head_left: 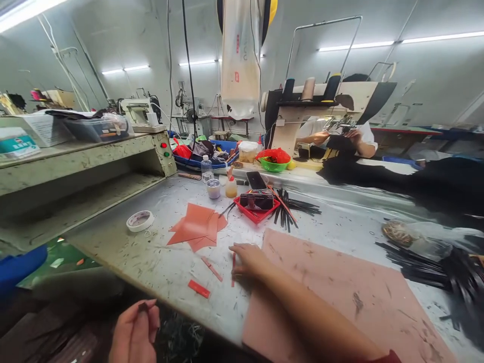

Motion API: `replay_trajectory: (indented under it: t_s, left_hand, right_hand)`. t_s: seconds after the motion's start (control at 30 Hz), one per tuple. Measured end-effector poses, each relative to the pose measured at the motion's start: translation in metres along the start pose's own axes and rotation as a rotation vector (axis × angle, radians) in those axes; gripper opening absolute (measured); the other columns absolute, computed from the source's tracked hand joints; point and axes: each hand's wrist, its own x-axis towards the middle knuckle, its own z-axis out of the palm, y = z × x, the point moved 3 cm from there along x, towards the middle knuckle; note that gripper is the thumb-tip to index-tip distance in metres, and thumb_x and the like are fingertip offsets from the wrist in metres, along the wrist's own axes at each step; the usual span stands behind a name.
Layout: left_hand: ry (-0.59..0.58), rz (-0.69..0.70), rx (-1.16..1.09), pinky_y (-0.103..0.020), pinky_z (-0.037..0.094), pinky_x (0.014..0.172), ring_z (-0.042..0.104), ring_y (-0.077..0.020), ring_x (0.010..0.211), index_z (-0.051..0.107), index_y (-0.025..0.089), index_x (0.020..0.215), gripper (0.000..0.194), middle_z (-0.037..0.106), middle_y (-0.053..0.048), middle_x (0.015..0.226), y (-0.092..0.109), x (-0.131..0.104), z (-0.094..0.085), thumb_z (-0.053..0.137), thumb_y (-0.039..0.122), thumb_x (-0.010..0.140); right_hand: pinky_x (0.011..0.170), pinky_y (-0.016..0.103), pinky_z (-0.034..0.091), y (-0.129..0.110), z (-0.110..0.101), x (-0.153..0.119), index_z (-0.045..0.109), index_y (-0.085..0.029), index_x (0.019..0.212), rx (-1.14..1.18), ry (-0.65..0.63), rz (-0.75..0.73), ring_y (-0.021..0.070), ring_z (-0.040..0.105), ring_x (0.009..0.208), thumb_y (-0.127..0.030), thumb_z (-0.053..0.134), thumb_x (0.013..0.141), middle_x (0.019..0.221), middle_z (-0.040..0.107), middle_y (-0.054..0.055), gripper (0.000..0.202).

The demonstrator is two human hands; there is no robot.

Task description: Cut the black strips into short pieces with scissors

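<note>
My left hand is raised in front of the table's near edge, thumb and fingers pinched on a small dark piece of unclear kind. On the tabletop rests my right hand, palm down with thumb and forefinger apart, its fingertips at a narrow red strip. Whether the fingers touch that strip is hard to make out. Left of it lie another thin reddish strip and a short, wider red strip. Several overlapping orange-red sheets lie farther back. My right forearm crosses a large pinkish board.
A roll of white tape lies at left beside a metal-cased machine. A red tray holds a phone, near black strips, a bottle and a jar. Across the table a person sews.
</note>
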Motion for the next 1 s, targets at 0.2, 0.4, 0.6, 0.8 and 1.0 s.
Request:
replay_trajectory:
  t_s: [0.2, 0.4, 0.6, 0.8, 1.0]
  left_hand:
    - [-0.183, -0.129, 0.070, -0.018, 0.044, 0.039, 0.055, -0.0124, 0.052, 0.062, 0.017, 0.076, 0.054, 0.061, 0.000, 0.058, -0.019, -0.024, 0.012, 0.071, 0.063, 0.049]
    - [-0.165, -0.165, 0.050, -0.015, 0.040, 0.039, 0.052, -0.0101, 0.051, 0.062, 0.018, 0.077, 0.049, 0.054, 0.004, 0.053, -0.022, -0.039, 0.007, 0.068, 0.062, 0.056]
    - [-0.273, -0.190, 0.088, -0.018, 0.040, 0.041, 0.047, -0.0101, 0.048, 0.062, 0.017, 0.078, 0.046, 0.055, 0.003, 0.055, -0.022, -0.042, 0.009, 0.066, 0.060, 0.061]
    - [-0.254, -0.196, 0.087, -0.017, 0.034, 0.040, 0.041, -0.0086, 0.045, 0.062, 0.018, 0.080, 0.044, 0.049, 0.005, 0.051, -0.023, -0.047, -0.001, 0.063, 0.060, 0.065]
    - [-0.302, -0.281, 0.170, -0.019, 0.037, 0.040, 0.043, -0.0100, 0.045, 0.062, 0.017, 0.082, 0.051, 0.052, 0.003, 0.049, -0.038, -0.040, -0.024, 0.061, 0.064, 0.062]
  right_hand:
    - [0.090, 0.046, 0.041, -0.005, 0.003, 0.004, 0.058, -0.016, 0.106, 0.055, -0.088, 0.044, 0.0231, 0.053, 0.105, -0.032, 0.057, 0.085, 0.113, 0.057, 0.007, 0.026]
    - [0.077, 0.037, 0.050, -0.002, 0.007, 0.004, 0.057, -0.015, 0.105, 0.284, -0.120, 0.180, 0.0171, 0.060, 0.089, -0.028, 0.052, 0.089, 0.104, 0.060, 0.006, 0.021]
    - [0.075, 0.036, 0.052, -0.015, 0.009, 0.034, 0.055, -0.015, 0.109, 0.446, -0.202, 0.190, 0.0172, 0.060, 0.087, -0.029, 0.052, 0.089, 0.105, 0.059, 0.006, 0.025]
    - [0.077, 0.038, 0.051, -0.034, 0.016, 0.070, 0.055, -0.015, 0.110, 0.450, -0.288, 0.164, 0.0183, 0.059, 0.091, -0.029, 0.052, 0.089, 0.109, 0.058, 0.007, 0.025]
    - [0.078, 0.038, 0.050, -0.054, 0.019, 0.083, 0.055, -0.016, 0.110, 0.420, -0.373, 0.134, 0.0184, 0.059, 0.092, -0.029, 0.052, 0.089, 0.110, 0.058, 0.007, 0.025]
